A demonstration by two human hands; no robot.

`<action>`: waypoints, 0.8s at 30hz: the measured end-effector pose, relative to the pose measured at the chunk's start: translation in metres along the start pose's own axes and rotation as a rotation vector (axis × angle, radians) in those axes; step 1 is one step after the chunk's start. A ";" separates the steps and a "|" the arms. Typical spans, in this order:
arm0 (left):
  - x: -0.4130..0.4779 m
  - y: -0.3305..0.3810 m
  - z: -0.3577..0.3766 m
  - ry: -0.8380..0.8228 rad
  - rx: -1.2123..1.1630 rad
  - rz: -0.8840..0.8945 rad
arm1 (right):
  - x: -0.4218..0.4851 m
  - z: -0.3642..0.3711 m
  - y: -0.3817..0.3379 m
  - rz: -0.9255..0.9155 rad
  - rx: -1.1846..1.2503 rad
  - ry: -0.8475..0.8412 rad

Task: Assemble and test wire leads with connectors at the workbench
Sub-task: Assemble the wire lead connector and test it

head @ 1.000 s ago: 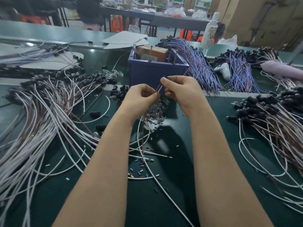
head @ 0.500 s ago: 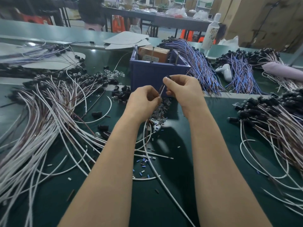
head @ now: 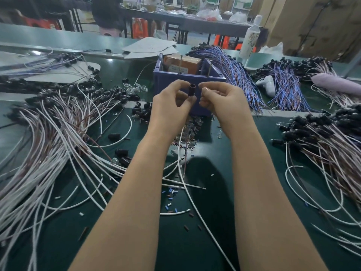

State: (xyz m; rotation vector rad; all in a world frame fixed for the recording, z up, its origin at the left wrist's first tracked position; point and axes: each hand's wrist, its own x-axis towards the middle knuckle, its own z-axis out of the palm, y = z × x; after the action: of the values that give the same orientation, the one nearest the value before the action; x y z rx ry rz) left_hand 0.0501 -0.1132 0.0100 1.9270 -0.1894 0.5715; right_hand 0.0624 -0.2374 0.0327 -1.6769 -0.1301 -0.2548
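head view: at frame centre the left hand (head: 172, 111) pinches a dark connector sleeve (head: 192, 90) between thumb and fingertips, open end up, in front of the blue bin (head: 181, 83). the right hand (head: 224, 106) sits just beside the sleeve, fingers curled; whether it grips anything cannot be told. white wire leads (head: 48, 137) fan across the left of the green bench (head: 175, 247); capped leads (head: 322, 145) lie at right

Prob. factory assy workshop: green benches (head: 270, 132), heaps of wire leads (head: 58, 130), stacked cartons (head: 312, 22) at back
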 end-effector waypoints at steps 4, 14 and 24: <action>-0.002 -0.001 0.002 0.020 -0.018 0.016 | 0.001 0.000 0.002 0.001 -0.021 0.032; -0.004 -0.001 0.004 0.022 -0.069 0.038 | 0.002 0.006 0.009 0.018 -0.363 -0.058; -0.002 -0.003 0.002 0.022 -0.018 0.027 | 0.000 -0.006 -0.013 -0.145 -0.155 -0.008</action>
State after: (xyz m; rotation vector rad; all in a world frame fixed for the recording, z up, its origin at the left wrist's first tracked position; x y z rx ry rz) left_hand 0.0503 -0.1143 0.0061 1.9025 -0.2058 0.6071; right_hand 0.0586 -0.2413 0.0457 -1.8253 -0.2441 -0.3751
